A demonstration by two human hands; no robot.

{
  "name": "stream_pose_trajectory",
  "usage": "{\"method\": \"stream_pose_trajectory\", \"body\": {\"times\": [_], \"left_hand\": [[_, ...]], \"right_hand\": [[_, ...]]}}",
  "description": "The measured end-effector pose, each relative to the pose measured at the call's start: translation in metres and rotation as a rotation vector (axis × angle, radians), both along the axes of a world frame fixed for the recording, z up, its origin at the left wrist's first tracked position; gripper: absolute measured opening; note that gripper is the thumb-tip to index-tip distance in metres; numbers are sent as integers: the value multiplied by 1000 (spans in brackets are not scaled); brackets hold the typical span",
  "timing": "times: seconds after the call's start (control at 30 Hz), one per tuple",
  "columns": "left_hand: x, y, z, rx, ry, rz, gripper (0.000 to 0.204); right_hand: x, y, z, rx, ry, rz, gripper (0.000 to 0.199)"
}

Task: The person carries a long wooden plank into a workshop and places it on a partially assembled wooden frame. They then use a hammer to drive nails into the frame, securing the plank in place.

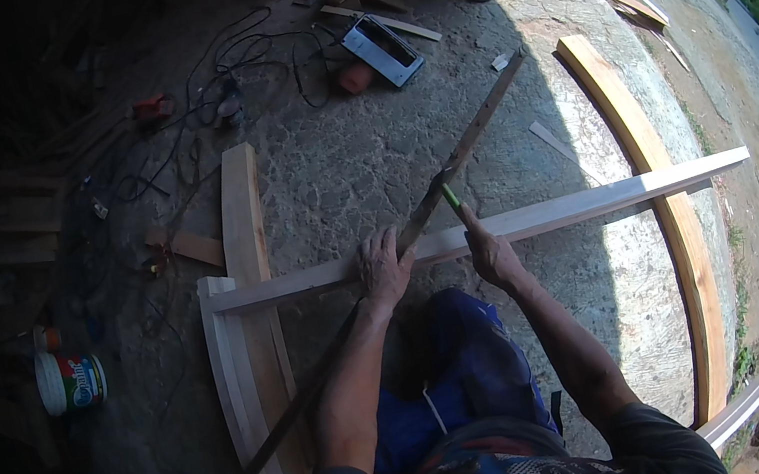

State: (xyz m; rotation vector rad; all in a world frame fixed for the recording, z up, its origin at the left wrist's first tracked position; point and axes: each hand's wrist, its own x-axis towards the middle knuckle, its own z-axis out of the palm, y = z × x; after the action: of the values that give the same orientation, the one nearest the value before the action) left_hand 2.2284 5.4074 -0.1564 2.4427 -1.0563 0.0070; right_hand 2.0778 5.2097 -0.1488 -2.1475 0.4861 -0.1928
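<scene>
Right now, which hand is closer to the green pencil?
The right hand. It holds the green pencil on the white board. The left hand is beside it, pressing down the long dark strip.

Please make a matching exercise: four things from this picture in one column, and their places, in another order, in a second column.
1. left hand
2. right hand
3. white plastic tub
4. grey rectangular power tool

a. far up on the stone ground
b. holding a green pencil
c. far left on the ground
d. pressing a long dark straight strip

Pairs: 1-d, 2-b, 3-c, 4-a
</scene>
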Motion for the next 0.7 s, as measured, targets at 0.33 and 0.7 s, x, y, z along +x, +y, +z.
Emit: {"method": "stream_pose_trajectory", "body": {"times": [0.33,0.7], "left_hand": [[-3,-13,-29,87,92,47,49],[2,-17,-25,105,136,40,47]], "right_hand": [[-36,39,29,-78,122,77,63],[-24,32,39,-122,263,97,70]]}}
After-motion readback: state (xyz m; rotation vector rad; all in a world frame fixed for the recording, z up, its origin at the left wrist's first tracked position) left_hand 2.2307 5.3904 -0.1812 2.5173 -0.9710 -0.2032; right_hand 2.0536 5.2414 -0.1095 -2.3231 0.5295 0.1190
